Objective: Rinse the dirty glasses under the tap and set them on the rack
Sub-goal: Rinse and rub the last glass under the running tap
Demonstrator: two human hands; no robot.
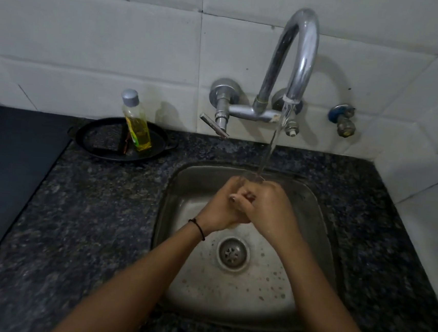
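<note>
Black pan [99, 151] at the counter's [88, 206] back edge, left of the sink [167, 209], yellow-liquid bottle [136, 123] standing in it. Sink sits in the counter's right half, drain [233, 253] at its middle. Left hand [218, 206] (black band [198, 227] on wrist) and right hand [268, 208] meet over the sink's back half, fingers curled round a clear glass [251, 177], both gripping; only its rim shows above the knuckles. Tap [301, 53] runs, water stream [273, 141] landing on that rim. Blue-capped valve [344, 119] on the wall, far right.

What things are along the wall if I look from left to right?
bottle → tap handle → water → valve
</note>
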